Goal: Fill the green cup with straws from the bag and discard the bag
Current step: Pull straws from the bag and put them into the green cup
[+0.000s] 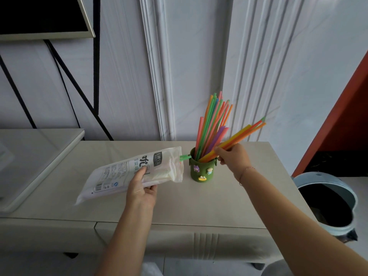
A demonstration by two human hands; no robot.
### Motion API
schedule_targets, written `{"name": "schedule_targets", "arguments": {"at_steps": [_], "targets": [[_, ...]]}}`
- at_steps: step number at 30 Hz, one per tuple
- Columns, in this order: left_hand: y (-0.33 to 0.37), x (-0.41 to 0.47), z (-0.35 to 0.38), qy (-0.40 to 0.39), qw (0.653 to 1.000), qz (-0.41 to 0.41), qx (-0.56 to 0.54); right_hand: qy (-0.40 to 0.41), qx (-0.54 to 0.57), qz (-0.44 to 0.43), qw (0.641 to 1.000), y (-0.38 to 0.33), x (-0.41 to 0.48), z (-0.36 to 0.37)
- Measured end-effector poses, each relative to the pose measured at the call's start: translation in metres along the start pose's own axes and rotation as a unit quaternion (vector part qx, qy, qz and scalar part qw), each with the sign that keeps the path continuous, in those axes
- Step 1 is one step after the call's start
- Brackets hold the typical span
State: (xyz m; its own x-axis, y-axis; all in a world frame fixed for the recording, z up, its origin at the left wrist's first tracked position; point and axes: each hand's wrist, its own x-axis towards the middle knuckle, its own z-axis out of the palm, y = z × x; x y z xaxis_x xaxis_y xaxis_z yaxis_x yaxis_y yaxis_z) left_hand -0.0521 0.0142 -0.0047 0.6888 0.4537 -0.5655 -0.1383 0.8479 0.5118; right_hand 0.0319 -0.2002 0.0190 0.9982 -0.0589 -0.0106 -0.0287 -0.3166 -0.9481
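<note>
The green cup [202, 172], decorated with small cartoon figures, stands on the beige table [209, 204] and holds several coloured straws [213, 124] upright. My right hand [234, 158] grips a bunch of yellow and orange straws [242, 135] whose lower ends are inside the cup and whose tops lean right. My left hand [142, 191] holds the white plastic bag [123, 172] lying tilted just left of the cup. One green straw [185, 157] sticks out of the bag's mouth toward the cup rim.
An open round trash bin [328, 204] with a black liner stands on the floor at the right of the table. A white tray-like surface [35, 156] sits at the left. The wall is close behind the cup.
</note>
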Motion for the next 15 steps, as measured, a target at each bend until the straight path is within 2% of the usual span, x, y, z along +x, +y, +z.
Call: {"name": "schedule_targets", "arguments": {"at_steps": [3,5,10,12,15], "targets": [[-0.001,0.000,0.000,-0.001,1.000,0.003,0.004,-0.011,-0.023,0.006,1.000,0.000,0.000,0.004],[-0.001,0.001,0.000,-0.004,1.000,0.006,0.009,-0.003,0.001,0.005,1.000,0.000,-0.001,0.000],[-0.002,0.005,0.000,-0.005,1.000,0.007,0.010,0.078,0.063,-0.020,0.995,-0.005,-0.003,-0.013],[-0.004,0.004,0.001,-0.007,1.000,0.002,0.009,0.097,0.047,-0.026,0.994,-0.005,-0.002,-0.013],[-0.007,0.002,0.002,-0.007,1.000,-0.002,0.008,0.082,0.005,-0.039,0.996,-0.004,0.001,-0.008]]}}
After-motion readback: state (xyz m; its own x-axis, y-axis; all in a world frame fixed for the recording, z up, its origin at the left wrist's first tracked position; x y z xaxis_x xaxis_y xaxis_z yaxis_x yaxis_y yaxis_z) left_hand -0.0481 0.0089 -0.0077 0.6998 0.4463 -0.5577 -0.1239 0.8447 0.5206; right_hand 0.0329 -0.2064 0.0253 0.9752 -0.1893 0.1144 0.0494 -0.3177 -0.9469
